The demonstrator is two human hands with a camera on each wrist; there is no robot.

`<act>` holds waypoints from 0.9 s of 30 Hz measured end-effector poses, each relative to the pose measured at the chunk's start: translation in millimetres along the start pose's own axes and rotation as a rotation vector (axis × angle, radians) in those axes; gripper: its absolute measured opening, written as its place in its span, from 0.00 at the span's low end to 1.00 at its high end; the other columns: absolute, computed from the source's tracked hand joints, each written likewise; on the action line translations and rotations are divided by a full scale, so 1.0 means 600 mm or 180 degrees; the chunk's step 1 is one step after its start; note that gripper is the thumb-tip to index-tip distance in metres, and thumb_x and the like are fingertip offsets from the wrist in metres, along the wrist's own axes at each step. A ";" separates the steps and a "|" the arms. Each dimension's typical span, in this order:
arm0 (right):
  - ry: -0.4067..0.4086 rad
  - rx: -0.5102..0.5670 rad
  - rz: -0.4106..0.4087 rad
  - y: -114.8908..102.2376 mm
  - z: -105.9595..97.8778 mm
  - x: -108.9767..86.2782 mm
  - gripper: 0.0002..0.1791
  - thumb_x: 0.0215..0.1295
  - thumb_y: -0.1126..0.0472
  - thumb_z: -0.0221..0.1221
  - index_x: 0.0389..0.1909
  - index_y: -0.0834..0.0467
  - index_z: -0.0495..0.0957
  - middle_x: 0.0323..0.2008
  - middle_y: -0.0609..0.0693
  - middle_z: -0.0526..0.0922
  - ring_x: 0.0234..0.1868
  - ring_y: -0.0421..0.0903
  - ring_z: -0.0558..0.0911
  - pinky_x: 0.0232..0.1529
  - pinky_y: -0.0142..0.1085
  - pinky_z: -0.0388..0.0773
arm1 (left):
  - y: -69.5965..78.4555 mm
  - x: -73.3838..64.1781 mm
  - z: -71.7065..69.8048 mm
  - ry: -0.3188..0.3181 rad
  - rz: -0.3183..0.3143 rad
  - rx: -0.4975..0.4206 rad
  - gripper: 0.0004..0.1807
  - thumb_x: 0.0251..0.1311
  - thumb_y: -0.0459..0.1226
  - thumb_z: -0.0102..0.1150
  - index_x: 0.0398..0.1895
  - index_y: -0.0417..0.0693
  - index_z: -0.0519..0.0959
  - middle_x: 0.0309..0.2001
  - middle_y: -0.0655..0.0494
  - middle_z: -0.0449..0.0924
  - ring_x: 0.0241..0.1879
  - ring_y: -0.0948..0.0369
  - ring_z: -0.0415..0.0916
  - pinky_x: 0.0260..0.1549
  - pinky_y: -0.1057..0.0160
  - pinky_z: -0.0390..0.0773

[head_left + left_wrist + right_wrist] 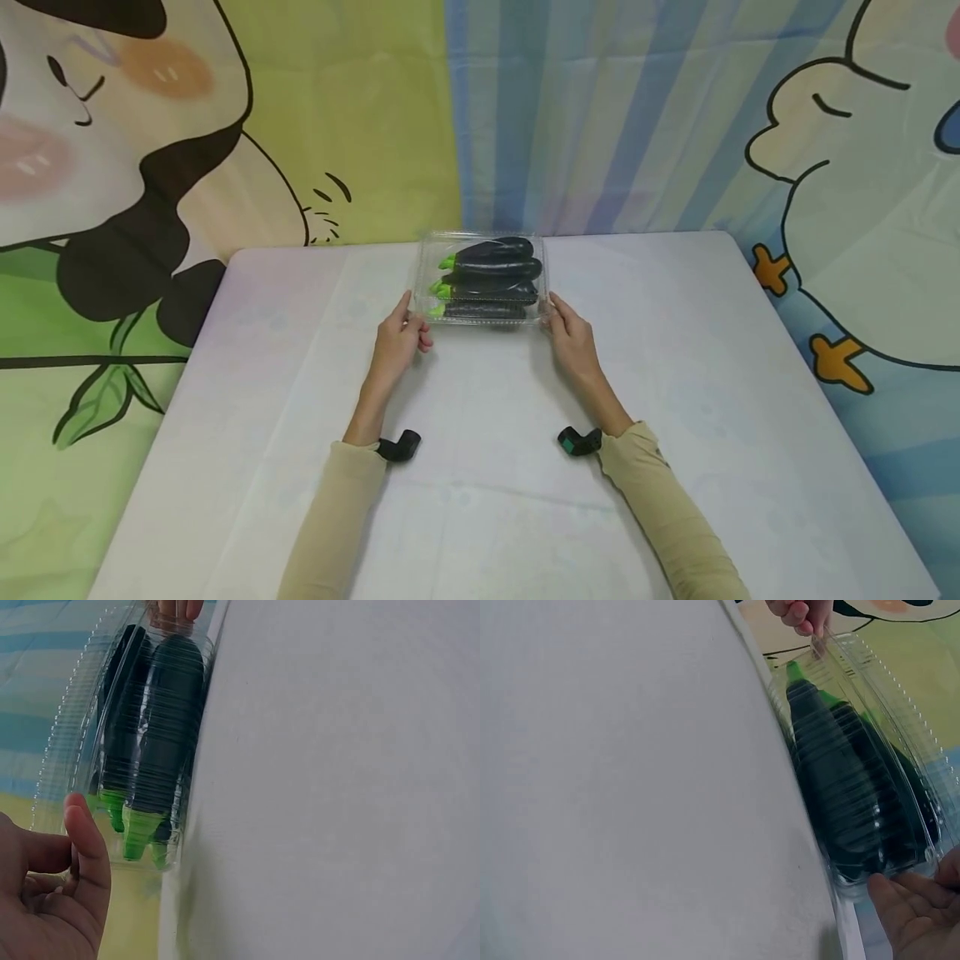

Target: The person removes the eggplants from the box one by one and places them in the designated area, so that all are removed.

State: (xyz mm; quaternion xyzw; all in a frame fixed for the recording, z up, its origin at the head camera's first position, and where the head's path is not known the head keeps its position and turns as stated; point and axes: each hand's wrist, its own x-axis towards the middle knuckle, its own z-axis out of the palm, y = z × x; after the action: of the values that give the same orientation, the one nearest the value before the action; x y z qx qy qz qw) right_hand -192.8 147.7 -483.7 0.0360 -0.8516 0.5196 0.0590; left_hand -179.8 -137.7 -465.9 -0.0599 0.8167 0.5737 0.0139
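Note:
At the back of the table lies a clear plastic clamshell box [422, 275], closed, with several dark eggplants [495, 269] side by side in it. Their green stem ends [141, 829] point toward the left hand. The left hand [397, 340] holds the box's left end near its front corner, some fingers curled below. On the opposite end, the right hand [573, 337] grips the edge by the front right corner. In the right wrist view, right-hand fingers [911, 900] lie against the box's end wall.
A white cloth covers the table [495, 433]. Behind it hangs a printed curtain [600, 117] with cartoon animals, close to the table's back edge. Small black devices [401, 446] are strapped at both wrists, below long beige sleeves [667, 500].

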 end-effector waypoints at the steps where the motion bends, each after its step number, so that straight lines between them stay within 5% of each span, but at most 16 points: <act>1: -0.0015 0.0034 0.0004 -0.001 0.000 0.000 0.26 0.77 0.57 0.40 0.70 0.63 0.63 0.59 0.63 0.78 0.52 0.57 0.84 0.59 0.48 0.76 | 0.000 0.000 -0.001 0.0006 0.0005 0.0001 0.33 0.70 0.36 0.42 0.77 0.43 0.50 0.36 0.40 0.79 0.19 0.68 0.76 0.26 0.64 0.80; 12: -0.0053 0.0187 0.0079 -0.006 0.007 -0.001 0.26 0.78 0.57 0.41 0.71 0.63 0.60 0.64 0.60 0.73 0.56 0.54 0.82 0.55 0.37 0.78 | 0.001 0.001 -0.003 -0.0005 -0.0068 0.0095 0.33 0.70 0.36 0.41 0.77 0.43 0.49 0.37 0.38 0.80 0.19 0.66 0.77 0.26 0.59 0.80; 18: 0.0010 0.0050 0.0021 -0.005 0.008 -0.004 0.25 0.77 0.60 0.41 0.70 0.64 0.62 0.64 0.62 0.73 0.55 0.55 0.82 0.56 0.42 0.78 | 0.008 -0.004 -0.003 -0.0030 -0.0120 0.0276 0.33 0.71 0.38 0.39 0.77 0.41 0.49 0.34 0.42 0.79 0.21 0.62 0.78 0.22 0.65 0.76; 27: 0.0008 0.0079 -0.0064 -0.006 0.008 -0.004 0.25 0.77 0.60 0.41 0.70 0.67 0.61 0.62 0.63 0.74 0.53 0.56 0.83 0.53 0.41 0.80 | 0.004 -0.004 -0.001 0.0013 0.0261 0.0839 0.31 0.72 0.39 0.35 0.75 0.34 0.50 0.24 0.48 0.80 0.21 0.62 0.79 0.22 0.65 0.76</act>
State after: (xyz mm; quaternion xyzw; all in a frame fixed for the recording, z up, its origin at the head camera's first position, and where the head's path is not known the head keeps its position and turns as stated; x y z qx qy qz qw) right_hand -190.1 142.2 -483.1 0.0446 -0.8446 0.5295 0.0648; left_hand -177.4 -137.6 -463.2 -0.0253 0.8869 0.4613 -0.0036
